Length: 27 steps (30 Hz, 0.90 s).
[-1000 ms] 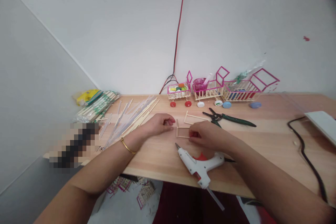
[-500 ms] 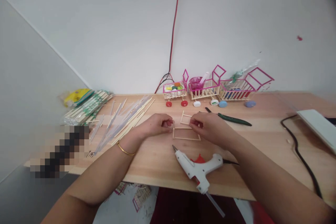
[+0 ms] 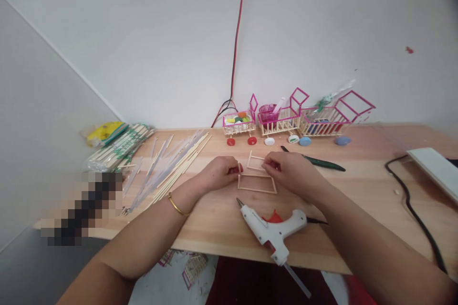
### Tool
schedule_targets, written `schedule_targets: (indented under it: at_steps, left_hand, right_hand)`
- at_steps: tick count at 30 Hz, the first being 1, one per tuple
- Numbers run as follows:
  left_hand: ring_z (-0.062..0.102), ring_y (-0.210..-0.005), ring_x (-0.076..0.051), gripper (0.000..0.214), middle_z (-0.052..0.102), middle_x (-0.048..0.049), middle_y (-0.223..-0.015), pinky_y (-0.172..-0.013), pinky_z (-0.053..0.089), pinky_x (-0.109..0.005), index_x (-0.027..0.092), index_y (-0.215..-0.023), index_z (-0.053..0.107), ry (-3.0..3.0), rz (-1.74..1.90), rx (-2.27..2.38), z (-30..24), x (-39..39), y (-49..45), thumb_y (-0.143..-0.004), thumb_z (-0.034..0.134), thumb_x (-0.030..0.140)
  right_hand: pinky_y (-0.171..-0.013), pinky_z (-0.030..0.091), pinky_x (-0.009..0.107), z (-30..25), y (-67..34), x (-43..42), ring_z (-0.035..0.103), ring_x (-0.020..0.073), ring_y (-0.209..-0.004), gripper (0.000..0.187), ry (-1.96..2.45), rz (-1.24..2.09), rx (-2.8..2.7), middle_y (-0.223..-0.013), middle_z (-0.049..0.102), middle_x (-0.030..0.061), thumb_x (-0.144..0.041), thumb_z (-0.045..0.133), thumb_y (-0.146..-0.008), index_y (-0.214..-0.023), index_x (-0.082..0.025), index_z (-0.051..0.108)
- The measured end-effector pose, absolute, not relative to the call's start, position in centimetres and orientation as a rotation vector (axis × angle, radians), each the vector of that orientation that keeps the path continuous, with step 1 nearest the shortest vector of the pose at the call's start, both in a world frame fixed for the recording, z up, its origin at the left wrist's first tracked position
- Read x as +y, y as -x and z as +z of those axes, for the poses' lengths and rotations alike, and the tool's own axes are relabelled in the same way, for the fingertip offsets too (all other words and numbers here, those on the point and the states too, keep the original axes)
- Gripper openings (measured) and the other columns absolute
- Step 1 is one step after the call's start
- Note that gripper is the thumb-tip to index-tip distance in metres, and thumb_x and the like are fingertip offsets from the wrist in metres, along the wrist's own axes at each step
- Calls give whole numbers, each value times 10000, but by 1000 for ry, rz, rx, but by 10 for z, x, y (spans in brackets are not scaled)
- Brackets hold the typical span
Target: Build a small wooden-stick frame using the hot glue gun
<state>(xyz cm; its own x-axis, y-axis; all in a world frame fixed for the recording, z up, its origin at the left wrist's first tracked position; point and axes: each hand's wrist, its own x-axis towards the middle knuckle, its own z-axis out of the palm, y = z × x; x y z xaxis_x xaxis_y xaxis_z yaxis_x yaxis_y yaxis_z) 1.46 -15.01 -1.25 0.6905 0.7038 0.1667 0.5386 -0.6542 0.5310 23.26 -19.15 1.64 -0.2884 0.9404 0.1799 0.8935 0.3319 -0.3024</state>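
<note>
My left hand (image 3: 225, 172) is closed, its fingertips pinching a short wooden stick (image 3: 239, 167) at the upper left corner of a rectangular stick frame (image 3: 257, 190). That frame lies flat on the table. Just behind it is a smaller stick frame (image 3: 249, 159), its right end hidden by my right hand (image 3: 286, 169). The right thumb and fingers are pressed together over that end; what sits between them is hidden. Close in front lies a white glue gun (image 3: 274, 233) with a red trigger, nozzle pointing to the frames and a clear glue stick out of its back.
Loose sticks and clear glue sticks (image 3: 179, 167) spread at left, beside bagged sticks (image 3: 121, 145). Along the wall stand three small stick carts (image 3: 281, 124) on bottle-cap wheels. Green-handled cutters (image 3: 325, 163) lie right of them, in front. A black cable (image 3: 408, 200) runs down the right side.
The view has shifted slightly. My right hand has slid a little to the right, uncovering more of the rectangular frame's right side. My left hand stays at the corner.
</note>
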Motion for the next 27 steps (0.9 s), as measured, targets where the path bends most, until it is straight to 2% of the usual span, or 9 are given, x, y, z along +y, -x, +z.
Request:
schedule_targets:
  at_steps: [11, 22, 27]
  left_hand:
    - [511, -645, -108, 113, 582, -22, -708, -612, 380, -208, 144, -794, 634, -2519, 508, 964, -16, -149, -16, -759, 535, 188]
    - [490, -630, -91, 113, 575, -1, -692, -592, 370, -191, 142, -814, 631, -2381, 557, 984, -16, -148, -15, -741, 548, 164]
    - [423, -581, -67, 58, 511, 27, -638, -539, 337, -174, 123, -744, 586, -2242, 413, 953, -3, -146, 1, -704, 562, 157]
  right_hand:
    - [-543, 313, 237, 14, -232, -191, 543, 147, -635, 205, 1615, 232, -2347, -735, 646, 35, -317, 452, -812, -776, -201, 618]
    - [-594, 349, 242, 12, -222, -198, 529, 147, -664, 169, 1341, 449, -2486, -734, 633, 36, -260, 484, -779, -777, -188, 637]
    - [-584, 342, 242, 13, -221, -202, 529, 150, -647, 174, 1337, 482, -2575, -714, 643, 38, -256, 484, -770, -747, -188, 643]
